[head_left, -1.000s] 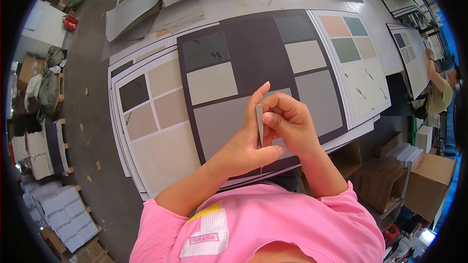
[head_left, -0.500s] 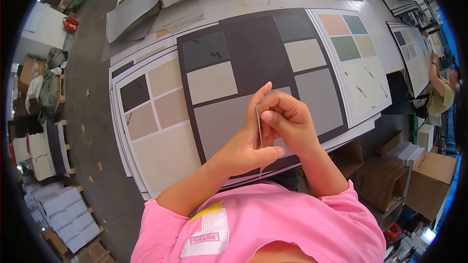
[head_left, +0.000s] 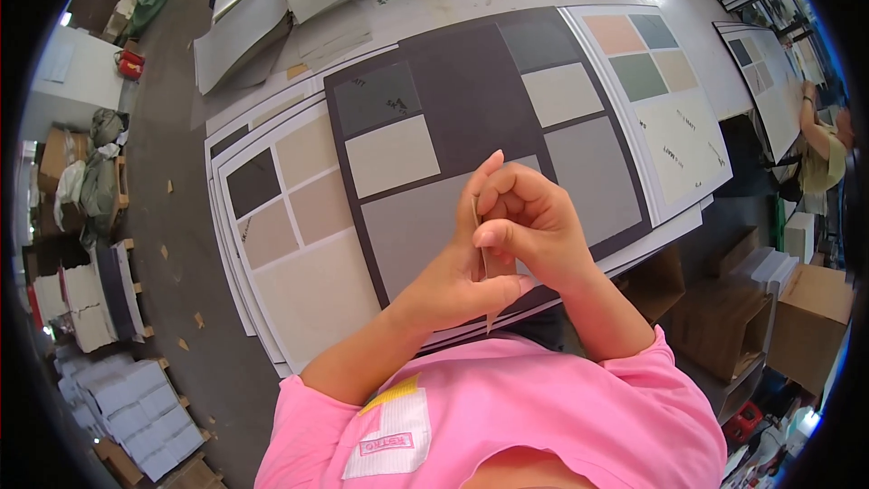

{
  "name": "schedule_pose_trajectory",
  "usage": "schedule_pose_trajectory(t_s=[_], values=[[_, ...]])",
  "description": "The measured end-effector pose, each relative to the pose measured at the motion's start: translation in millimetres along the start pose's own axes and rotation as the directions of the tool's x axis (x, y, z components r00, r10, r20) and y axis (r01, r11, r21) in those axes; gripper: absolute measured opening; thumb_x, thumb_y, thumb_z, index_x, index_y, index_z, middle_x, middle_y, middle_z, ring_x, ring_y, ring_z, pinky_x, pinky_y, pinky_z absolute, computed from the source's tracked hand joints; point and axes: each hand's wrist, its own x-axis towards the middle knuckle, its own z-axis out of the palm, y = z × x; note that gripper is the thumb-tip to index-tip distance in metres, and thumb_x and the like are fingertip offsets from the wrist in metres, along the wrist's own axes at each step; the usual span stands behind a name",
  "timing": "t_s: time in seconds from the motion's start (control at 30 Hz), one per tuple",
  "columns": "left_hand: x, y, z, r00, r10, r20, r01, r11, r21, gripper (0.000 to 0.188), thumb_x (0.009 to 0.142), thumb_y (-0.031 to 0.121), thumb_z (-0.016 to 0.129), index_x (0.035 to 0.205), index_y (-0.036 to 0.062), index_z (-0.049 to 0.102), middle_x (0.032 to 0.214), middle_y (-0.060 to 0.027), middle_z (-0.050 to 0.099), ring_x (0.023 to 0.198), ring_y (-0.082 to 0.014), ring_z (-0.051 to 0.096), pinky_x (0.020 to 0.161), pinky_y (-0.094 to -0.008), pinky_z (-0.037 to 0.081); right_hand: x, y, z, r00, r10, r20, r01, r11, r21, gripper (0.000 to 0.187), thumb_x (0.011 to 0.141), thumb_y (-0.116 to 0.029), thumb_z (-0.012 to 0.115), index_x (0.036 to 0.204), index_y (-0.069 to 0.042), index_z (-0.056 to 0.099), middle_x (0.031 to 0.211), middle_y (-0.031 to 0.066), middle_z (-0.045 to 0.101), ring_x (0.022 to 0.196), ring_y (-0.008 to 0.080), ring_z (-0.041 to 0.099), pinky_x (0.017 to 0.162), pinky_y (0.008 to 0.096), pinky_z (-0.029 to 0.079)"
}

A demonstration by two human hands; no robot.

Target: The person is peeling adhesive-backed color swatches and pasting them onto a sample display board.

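Over the middle board, both of my hands meet at a thin brownish sheet [head_left: 498,263], seen nearly edge-on. My left hand [head_left: 444,276] grips it between the thumb below and the fingers behind. Fingers curled, my right hand [head_left: 543,222] pinches at the sheet's upper part from the right. Beneath them lies a dark sample board [head_left: 471,100] with grey and cream panels, partly covered by my hands. To its left is a white-framed board [head_left: 312,285] with black and beige panels. A white board [head_left: 674,127] on the right carries pink, blue, green and tan squares.
Stacks of grey sheets [head_left: 244,27] occupy the table's far left. On the right, a person [head_left: 819,154] handles another sample board [head_left: 765,95]. Cardboard boxes [head_left: 815,308] stand at the lower right. Left of the table, the floor holds stacked white packs [head_left: 149,407] on pallets.
The sheet has tilted between my hands, so more of its brownish face shows. My right thumb has shifted slightly left and down. The whole view has turned a little.
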Motion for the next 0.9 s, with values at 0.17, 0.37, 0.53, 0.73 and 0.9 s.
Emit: schedule_pose_trajectory(t_s=[0.17, 0.37, 0.53, 0.73, 0.9], values=[[1, -4, 0, 0.998, 0.06, -0.012, -0.06, 0.998, -0.004, 0.104, 0.077, -0.001, 0.053, 0.159, 0.0154, -0.009, 0.139, -0.0119, 0.035, 0.087, -0.0101, 0.062, 0.066, -0.0227, 0.05, -1, -2, -3, 0.999, 0.033, -0.024, -0.034, 0.998, -0.059, 0.008, 0.095, 0.002, 0.061, 0.098, -0.003, 0.055, 0.082, 0.0001, 0.061, 0.072, 0.0038, 0.056, 0.062, 0.0201, 0.045], [0, 4, 3, 1.0, 0.026, 0.001, -0.026, 1.0, 0.01, 0.105, 0.077, -0.002, 0.055, 0.159, 0.0155, -0.008, 0.146, -0.0139, 0.029, 0.112, -0.0166, 0.052, 0.091, -0.0318, 0.045, -1, -3, -2, 0.999, -0.015, -0.052, 0.013, 0.999, -0.039, 0.005, 0.098, -0.003, 0.061, 0.097, -0.003, 0.055, 0.077, 0.0002, 0.061, 0.062, 0.003, 0.055, 0.053, 0.0178, 0.041], [3, 0, -5, 0.989, 0.119, -0.091, -0.089, 0.956, 0.279, 0.106, 0.077, -0.003, 0.06, 0.159, 0.0154, -0.005, 0.155, -0.0145, 0.018, 0.133, -0.0246, 0.036, 0.107, -0.0411, 0.037, -5, -16, 2, 0.989, 0.055, -0.136, -0.08, 0.979, -0.189, 0.01, 0.095, -0.001, 0.062, 0.104, 0.002, 0.065, 0.089, 0.0021, 0.064, 0.08, 0.0089, 0.061, 0.07, 0.0236, 0.049], [2, -13, -16, 0.965, 0.221, -0.141, -0.11, 0.829, 0.548, 0.104, 0.075, -0.005, 0.064, 0.159, 0.016, 0.006, 0.154, -0.0152, 0.017, 0.134, -0.0303, 0.034, 0.107, -0.043, 0.038, -8, -23, 7, 0.986, -0.125, -0.108, 0.048, 0.843, -0.536, 0.008, 0.087, 0.005, 0.066, 0.094, 0.005, 0.07, 0.089, 0.0069, 0.067, 0.081, 0.0124, 0.062, 0.068, 0.025, 0.049], [3, -10, -11, 0.965, 0.206, -0.159, -0.075, 0.806, 0.587, 0.103, 0.075, -0.005, 0.066, 0.158, 0.0158, 0.008, 0.153, -0.0138, 0.018, 0.134, -0.0316, 0.034, 0.102, -0.0428, 0.043, -9, -26, 8, 0.989, -0.062, -0.136, -0.024, 0.829, -0.558, 0.008, 0.085, 0.006, 0.067, 0.092, 0.005, 0.07, 0.089, 0.0064, 0.067, 0.078, 0.0122, 0.061, 0.067, 0.0253, 0.049]])
